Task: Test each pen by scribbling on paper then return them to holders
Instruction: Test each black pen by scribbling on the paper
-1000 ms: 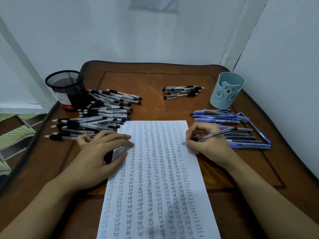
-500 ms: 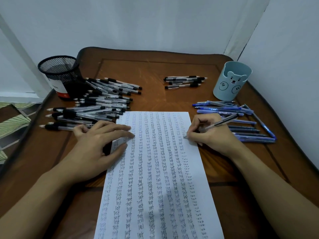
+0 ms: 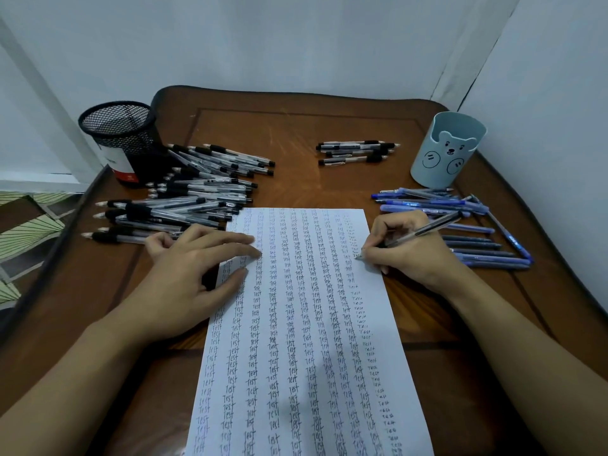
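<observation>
Right hand (image 3: pixel 411 255) is pinching a seemingly light, stiff pen (image 3: pixel 424 230) near its tip, writing at two o'clock on the paper (image 3: pixel 296 324); left hand (image 3: pixel 194 274), fingers flat, is pinning it at ten.

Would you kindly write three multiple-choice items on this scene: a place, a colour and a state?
1. Where on the table does the bear holder stand? A rear left; B rear right; C near edge.
2. What colour are the grips of the pens heaped by the mesh holder? A green; B yellow; C black.
3. What is the right hand doing? A gripping a pen with its tip on the paper; B lying empty; C lifting a holder.
Key: B, it stands beyond the blue pens; C, dark grips show throughout the heap; A, the tip meets the paper's right edge.
</observation>
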Demonstrator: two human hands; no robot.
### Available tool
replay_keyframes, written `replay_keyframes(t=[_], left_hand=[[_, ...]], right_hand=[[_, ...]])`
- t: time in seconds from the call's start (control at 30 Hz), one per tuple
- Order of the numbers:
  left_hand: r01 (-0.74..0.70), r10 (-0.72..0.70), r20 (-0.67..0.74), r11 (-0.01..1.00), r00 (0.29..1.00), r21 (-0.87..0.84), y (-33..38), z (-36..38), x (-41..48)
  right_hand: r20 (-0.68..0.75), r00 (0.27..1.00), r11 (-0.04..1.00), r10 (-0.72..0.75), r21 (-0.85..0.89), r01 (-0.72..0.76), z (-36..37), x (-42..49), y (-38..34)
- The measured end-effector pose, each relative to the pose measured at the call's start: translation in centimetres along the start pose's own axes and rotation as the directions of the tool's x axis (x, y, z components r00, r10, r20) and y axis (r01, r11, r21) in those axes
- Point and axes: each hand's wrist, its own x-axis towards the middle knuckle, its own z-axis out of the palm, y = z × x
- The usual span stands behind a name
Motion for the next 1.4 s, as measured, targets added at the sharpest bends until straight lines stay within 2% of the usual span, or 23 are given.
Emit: replay_keyframes(t=[0.8, 1.23, 1.4], left_hand=[[0.004, -0.003, -0.017, 0.997, 1.0, 0.08, 0.13, -0.06, -0.15], [0.013, -0.012, -0.015, 0.998, 1.0, 0.068, 0.24, -0.09, -0.1], [0.014, -0.013, -0.014, 0.998, 1.0, 0.066, 0.26, -0.11, -0.1]], right_hand=[[-0.012, 1.0, 1.0, 0.018, -0.011, -0.018, 0.0, -0.04, -0.19], [-0.086, 0.996, 0.999, -0.019, -0.046, 0.015, 0.55, 0.03, 0.36], [-0.042, 0.999, 1.0, -0.015, -0.003, 0.015, 0.17, -0.06, 0.01]])
